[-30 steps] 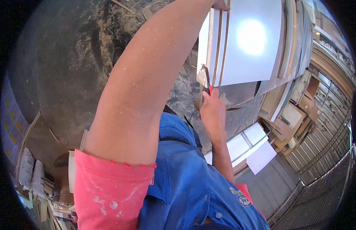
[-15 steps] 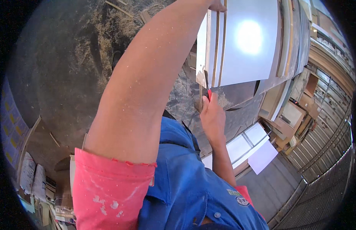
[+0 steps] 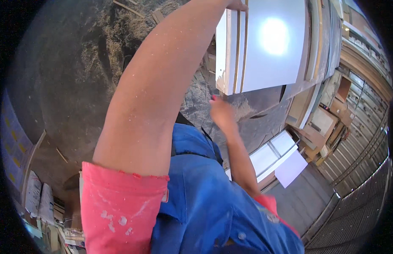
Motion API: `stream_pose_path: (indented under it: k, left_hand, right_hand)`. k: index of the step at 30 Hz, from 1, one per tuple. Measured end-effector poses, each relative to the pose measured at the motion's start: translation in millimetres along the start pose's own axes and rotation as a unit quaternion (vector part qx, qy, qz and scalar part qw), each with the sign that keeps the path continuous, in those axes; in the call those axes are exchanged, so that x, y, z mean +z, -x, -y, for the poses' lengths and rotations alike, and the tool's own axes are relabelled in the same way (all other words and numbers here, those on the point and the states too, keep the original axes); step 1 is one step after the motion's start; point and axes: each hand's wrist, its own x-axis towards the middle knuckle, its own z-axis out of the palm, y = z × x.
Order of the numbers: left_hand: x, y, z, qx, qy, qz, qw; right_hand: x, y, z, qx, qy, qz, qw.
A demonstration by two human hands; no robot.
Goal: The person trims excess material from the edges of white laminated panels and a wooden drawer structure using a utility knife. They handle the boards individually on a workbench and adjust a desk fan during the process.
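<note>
At the top, my left hand point(image 3: 240, 6) grips the far end of a white board point(image 3: 268, 70) at its left side, beside two thin brown strips point(image 3: 243, 55) running lengthwise; some fingers are hidden. Below the board's near left corner, my blurred right hand point(image 3: 222, 115) is closed on a red-handled tool point(image 3: 214, 98), mostly hidden by the hand and blur. The near corner has a pale chipped patch point(image 3: 220, 84). My left forearm crosses much of the middle of the view.
Stacked panels point(image 3: 319, 38) lie beside the board. Leaning sheets and offcuts point(image 3: 321, 125) stand at the right near a corrugated wall point(image 3: 357, 161). A white piece with a metal frame point(image 3: 277, 148) sits lower right. Sawdust and sticks point(image 3: 128, 9) litter the floor point(image 3: 69, 76); wrapped bags point(image 3: 37, 194) lie lower left.
My right hand has moved left and slightly down, drawing the red-handled tool away from the board's near corner, where its blade was before. My left hand stays at the far end.
</note>
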Motion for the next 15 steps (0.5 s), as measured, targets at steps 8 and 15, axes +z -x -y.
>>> stream_pose_path:
  k: [8,15]
  left_hand:
    - [-18.9,10.6,1.8,0.011,0.010,0.006,1.000]
    - [-11.5,2.8,-3.1,0.000,0.001,-0.002,1.000]
  right_hand:
    - [25.9,19.2,34.5,-0.011,-0.108,0.055,0.993]
    - [1.4,19.4,22.1,0.039,-0.167,-0.064,0.983]
